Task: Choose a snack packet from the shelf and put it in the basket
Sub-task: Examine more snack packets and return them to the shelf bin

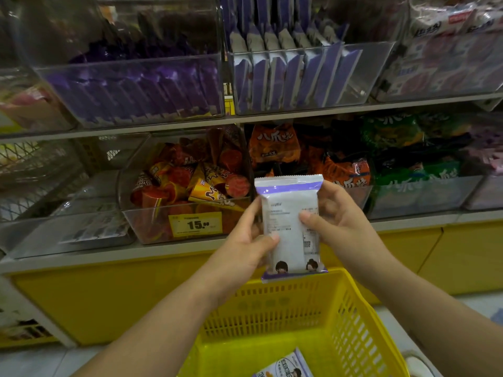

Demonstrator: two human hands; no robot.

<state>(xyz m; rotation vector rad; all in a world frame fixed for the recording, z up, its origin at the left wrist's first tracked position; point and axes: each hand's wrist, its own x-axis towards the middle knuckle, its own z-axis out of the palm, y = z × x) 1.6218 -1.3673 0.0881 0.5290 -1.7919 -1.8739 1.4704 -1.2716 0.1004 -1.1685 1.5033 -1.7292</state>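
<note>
I hold a white snack packet (290,213) with purple bands upright in front of the lower shelf, its printed back facing me. My left hand (246,240) grips its left edge and lower part. My right hand (336,216) grips its right side, thumb across the front. Below them stands a yellow plastic basket (351,317), and the packet's bottom edge overlaps its far rim in the view. A similar white and purple packet (285,367) lies inside the basket at the bottom.
Clear bins on the upper shelf (299,77) hold purple and white packets. The lower shelf has a bin of orange cone snacks (190,183) with a yellow price tag (195,225), orange bags (275,145) and green bags (408,159). A yellow base panel (109,300) runs under the shelves.
</note>
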